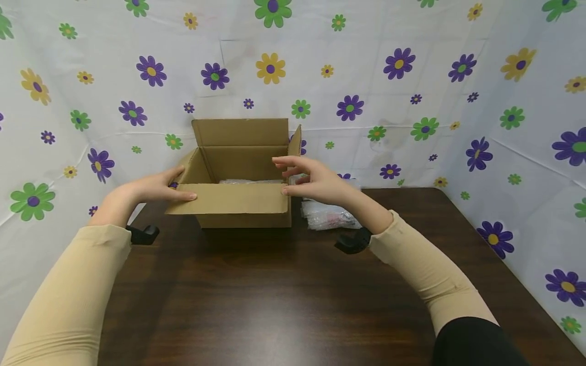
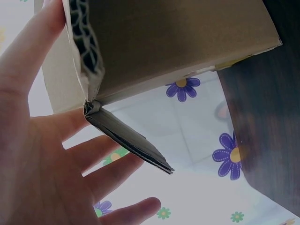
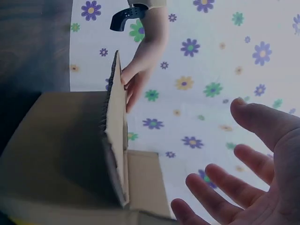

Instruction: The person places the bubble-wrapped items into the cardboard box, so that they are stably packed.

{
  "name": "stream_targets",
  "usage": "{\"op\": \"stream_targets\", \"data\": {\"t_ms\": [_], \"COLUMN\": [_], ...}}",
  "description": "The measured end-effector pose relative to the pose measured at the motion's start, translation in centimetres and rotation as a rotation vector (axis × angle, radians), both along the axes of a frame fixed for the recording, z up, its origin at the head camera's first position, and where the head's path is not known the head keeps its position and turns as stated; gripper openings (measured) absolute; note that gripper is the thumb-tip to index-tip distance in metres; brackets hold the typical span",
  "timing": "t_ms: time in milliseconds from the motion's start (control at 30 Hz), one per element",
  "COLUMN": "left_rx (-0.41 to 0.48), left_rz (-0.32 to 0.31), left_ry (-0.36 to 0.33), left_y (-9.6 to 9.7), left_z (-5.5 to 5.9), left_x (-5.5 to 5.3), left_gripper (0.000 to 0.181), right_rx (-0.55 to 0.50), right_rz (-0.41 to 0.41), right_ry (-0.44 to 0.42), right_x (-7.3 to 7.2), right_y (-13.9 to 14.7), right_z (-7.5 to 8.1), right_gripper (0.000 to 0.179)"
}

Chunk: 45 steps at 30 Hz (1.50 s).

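- Left hand: fingers spread, the thumb resting on the front flap
- Right hand: fingers apart and loosely bent, holding nothing, near the flap's right corner
- Cardboard box between the hands — flaps open, clear plastic wrapping inside
- Plastic-wrapped packets on the desk, right of the box
- Flower-print sheet behind

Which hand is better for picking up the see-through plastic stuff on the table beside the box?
Probably the right hand: it looks empty and is nearer the plastic stuff, on that side of the box. The left hand is at the box's other side, touching the front flap.
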<state>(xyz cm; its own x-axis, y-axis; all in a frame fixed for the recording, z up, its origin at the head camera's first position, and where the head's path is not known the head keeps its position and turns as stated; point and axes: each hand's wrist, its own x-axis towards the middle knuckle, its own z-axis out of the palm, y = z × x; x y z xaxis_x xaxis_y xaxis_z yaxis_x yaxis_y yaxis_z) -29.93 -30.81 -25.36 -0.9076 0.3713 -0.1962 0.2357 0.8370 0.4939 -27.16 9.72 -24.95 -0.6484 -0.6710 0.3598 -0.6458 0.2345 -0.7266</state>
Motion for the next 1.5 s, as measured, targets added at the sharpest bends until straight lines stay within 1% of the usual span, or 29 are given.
{"op": "stream_targets", "data": {"t_ms": [133, 267, 400, 467, 633, 800, 967, 1200, 1333, 1500], "left_rx": [-0.005, -0.010, -0.006, -0.006, -0.001, -0.009, -0.020, -0.017, -0.015, -0.015], "left_rz": [0.001, 0.004, 0.003, 0.004, -0.012, -0.009, -0.013, -0.012, -0.012, -0.014], "left_ry": [0.006, 0.012, 0.015, 0.016, 0.018, 0.014, 0.017, 0.010, 0.008, 0.007], "left_y": [0.0, 0.1, 0.1, 0.0, 0.0, -0.1, -0.1, 0.0, 0.0, 0.1], "left_z": [0.0, 0.0, -0.1, -0.1, 0.0, 0.0, -0.1, 0.0, -0.1, 0.0], "left_x": [0.2, 0.2, 0.0, 0.0, 0.0, 0.0, 0.0, 0.0, 0.1, 0.1], "left_gripper": [0.105, 0.105, 0.105, 0.104, 0.103, 0.103, 0.104, 0.104, 0.104, 0.103], "right_rx": [-0.004, -0.007, -0.023, -0.009, 0.083, 0.150, 0.187, 0.261, 0.316, 0.342], "right_rz": [-0.034, -0.046, -0.046, -0.067, -0.137, -0.205, -0.259, -0.320, -0.332, -0.327], "right_ry": [0.012, 0.043, 0.061, 0.048, -0.008, -0.009, -0.005, 0.026, 0.048, 0.045], "right_x": [0.8, 0.7, -0.2, -0.8, -2.6, -4.2, -5.0, -5.9, -6.4, -6.8], "right_y": [2.1, 4.3, 6.3, 7.4, 9.7, 11.4, 12.5, 13.3, 13.6, 13.6], "right_z": [-1.8, -4.3, -6.6, -7.5, -9.8, -11.7, -13.1, -14.4, -15.0, -15.5], "right_gripper": [0.062, 0.060, 0.060, 0.061, 0.067, 0.070, 0.068, 0.065, 0.065, 0.067]}}
